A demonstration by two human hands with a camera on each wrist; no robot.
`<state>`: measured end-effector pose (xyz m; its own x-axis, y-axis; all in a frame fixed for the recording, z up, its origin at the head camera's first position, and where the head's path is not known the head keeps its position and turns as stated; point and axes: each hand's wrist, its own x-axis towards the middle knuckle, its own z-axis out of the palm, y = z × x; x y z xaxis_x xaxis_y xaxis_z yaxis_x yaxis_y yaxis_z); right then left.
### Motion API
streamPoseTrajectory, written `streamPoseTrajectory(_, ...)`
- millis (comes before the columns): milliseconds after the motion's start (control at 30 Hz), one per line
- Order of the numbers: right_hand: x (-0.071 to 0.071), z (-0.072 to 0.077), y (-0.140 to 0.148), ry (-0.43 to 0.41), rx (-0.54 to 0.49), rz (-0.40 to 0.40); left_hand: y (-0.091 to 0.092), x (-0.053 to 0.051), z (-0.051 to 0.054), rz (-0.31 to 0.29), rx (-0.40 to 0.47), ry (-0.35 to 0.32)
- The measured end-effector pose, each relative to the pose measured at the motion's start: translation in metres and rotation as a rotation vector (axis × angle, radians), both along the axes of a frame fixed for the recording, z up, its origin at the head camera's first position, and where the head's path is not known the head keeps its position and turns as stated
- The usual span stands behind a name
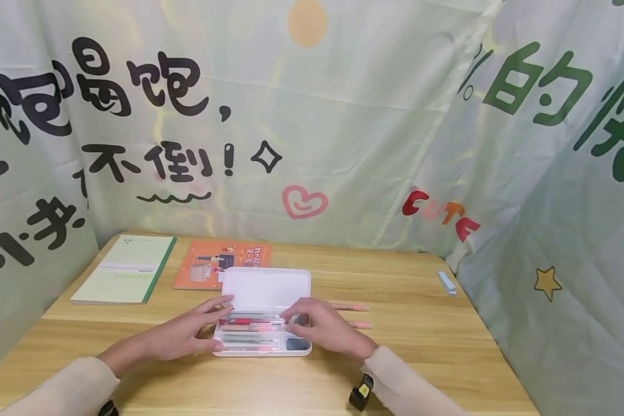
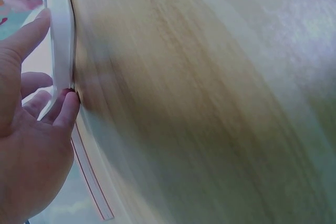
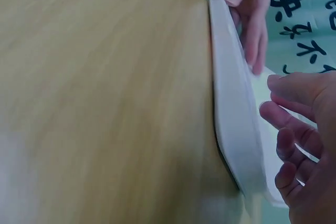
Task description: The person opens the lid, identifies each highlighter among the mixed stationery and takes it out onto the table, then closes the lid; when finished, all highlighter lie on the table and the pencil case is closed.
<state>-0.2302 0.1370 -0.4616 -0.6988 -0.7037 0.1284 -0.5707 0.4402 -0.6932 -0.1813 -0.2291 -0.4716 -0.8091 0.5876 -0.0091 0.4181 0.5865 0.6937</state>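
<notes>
A white pencil case (image 1: 266,289) lies with its lid tipped back. Several pens lie lengthwise inside, among them a red pen (image 1: 244,322). A dark piece (image 1: 297,344) sits in the case's front right corner; its kind is unclear. My left hand (image 1: 189,332) holds the case's left end, its thumb at the front corner and fingers toward the lid side. Above the right half of the case hovers my right hand (image 1: 325,325), its fingertips near the red pen's end. In the right wrist view, that hand's thumb and fingers are bent loosely and apart, with nothing seen between them.
Two pinkish pens (image 1: 349,307) lie right of the case, partly behind the right hand. An orange booklet (image 1: 200,268) lies behind the case, and a pale green notebook (image 1: 127,271) back left. A small blue-white object (image 1: 446,283) is near the table's right edge. Printed curtains surround the table.
</notes>
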Motion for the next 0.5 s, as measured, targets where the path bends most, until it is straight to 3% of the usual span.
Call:
streamPoseTrajectory(233, 0.0, -0.009, -0.024, 0.071, 0.101, 0.075, 0.001, -0.001, 0.001, 0.004, -0.01, -0.013)
streamPoseTrajectory(500, 0.001, -0.009, -0.036, 0.149, 0.212, 0.045, 0.001, -0.002, 0.001, 0.011, -0.026, -0.019)
